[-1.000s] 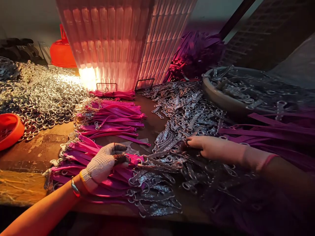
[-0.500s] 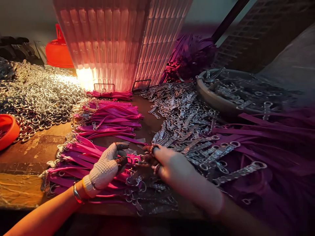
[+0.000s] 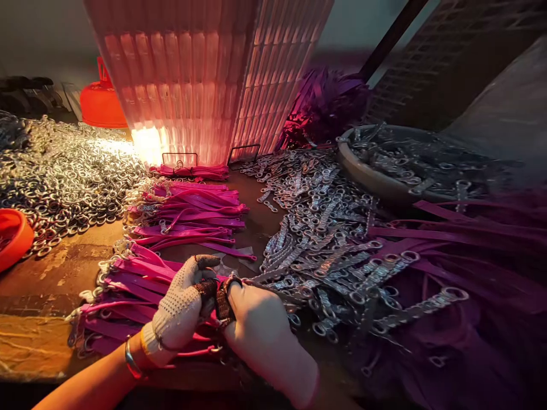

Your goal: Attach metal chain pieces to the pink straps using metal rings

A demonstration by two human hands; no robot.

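My left hand (image 3: 182,307), in a dotted white glove with dark fingertips, is closed over the front bundle of magenta straps (image 3: 141,285). Against its fingertips sits my right hand (image 3: 260,322), also gloved, its dark-tipped thumb and fingers pinched together. What lies between the fingertips is too small and hidden to name. A second group of magenta straps (image 3: 192,210) lies behind my hands. To the right spreads a heap of metal link pieces (image 3: 316,216) with rings at their ends.
A pile of metal rings (image 3: 72,176) and an orange bowl (image 3: 15,239) are at the left. Behind stand an orange lamp (image 3: 101,102) and a ribbed translucent panel (image 3: 179,85). A basin (image 3: 367,171) of metal pieces and loose purple straps (image 3: 478,245) are at the right.
My right hand has moved left from the metal pieces to meet my left hand. The left hand's fingers have drawn closer together. The view has shifted slightly.
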